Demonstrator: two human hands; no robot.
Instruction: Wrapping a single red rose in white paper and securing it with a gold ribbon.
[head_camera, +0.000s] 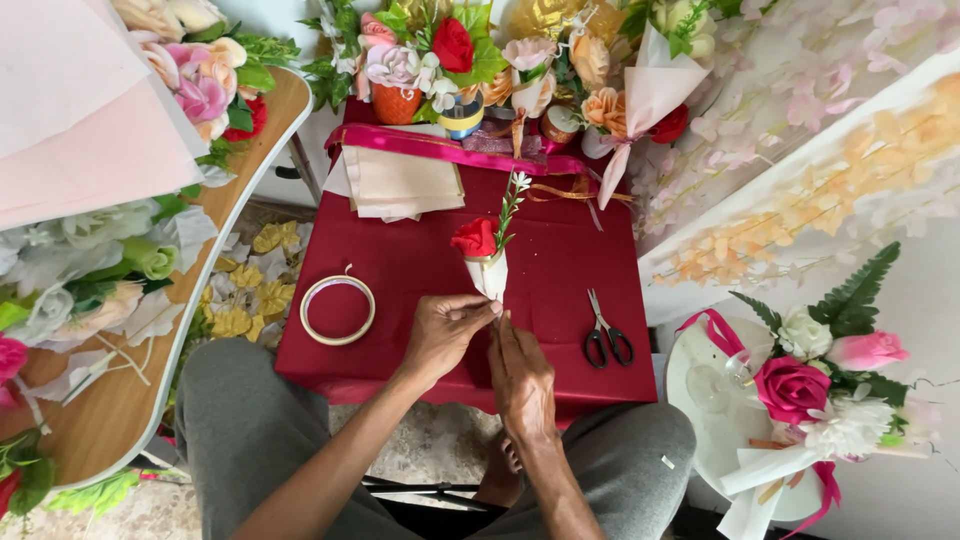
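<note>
A small bouquet (486, 252) stands just above the fingertips of both hands: a red rose with a thin green sprig of white buds, its stems already rolled in a cone of white paper. The left hand (445, 330) pinches the lower edge of that cone between thumb and forefinger, fingers curled closed on the paper. The right hand (521, 372) lies against it from the other side, its fingertips pressed to the cone's narrow tail; whether they grip or only steady it cannot be told.

Judging by this, the flower is chosen and the wrap is formed, but nothing yet binds it. The roll of tape (338, 310) lies untouched to the left of the fingers, the scissors (605, 335) to their right, and the pink ribbon (450, 152) well beyond the fingertips.
</note>
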